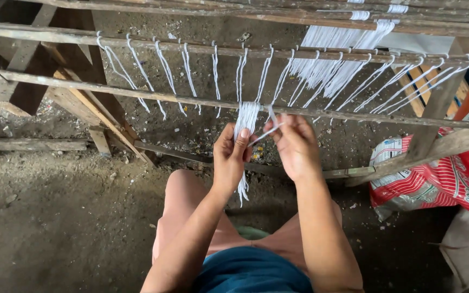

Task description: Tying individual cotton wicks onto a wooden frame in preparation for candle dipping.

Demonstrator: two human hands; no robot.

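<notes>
Bare dirt floor [55, 217] lies under a rough wooden frame [137, 96] strung with white loops. At its near rail, the left hand [230, 157] has its grip closed around a bundle of white threads [245, 122] that hangs straight down from the rail, long axis vertical, tail below the fist. Just right of that grip, the right hand [295, 145] pinches a single white strand [264, 134] slanting up toward the rail.
</notes>
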